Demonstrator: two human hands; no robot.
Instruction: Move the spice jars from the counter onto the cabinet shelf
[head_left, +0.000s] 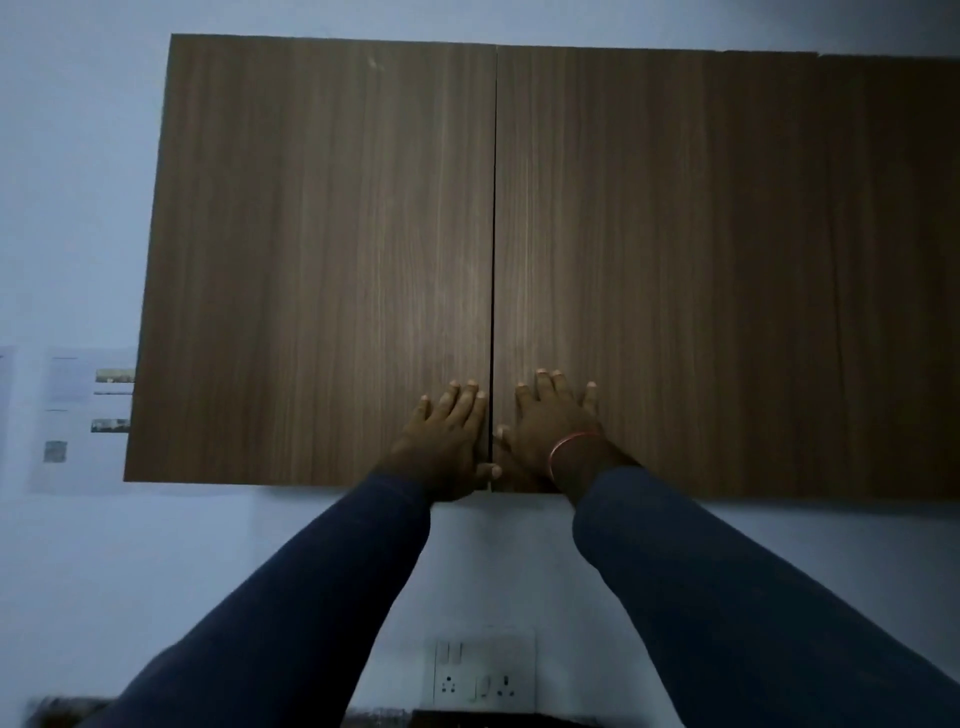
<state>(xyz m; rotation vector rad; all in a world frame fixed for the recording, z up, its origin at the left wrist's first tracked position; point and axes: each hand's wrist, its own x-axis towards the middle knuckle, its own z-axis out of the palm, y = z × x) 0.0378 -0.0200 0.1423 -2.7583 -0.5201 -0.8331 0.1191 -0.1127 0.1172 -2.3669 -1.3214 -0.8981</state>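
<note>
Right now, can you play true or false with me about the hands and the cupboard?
1. The left hand lies flat on the left door. True.
2. The right hand holds a spice jar. False: it holds nothing and lies flat on the right door.
3. Both doors stand wide open. False: both look shut.
4. A socket plate sits below the doors. True.
</note>
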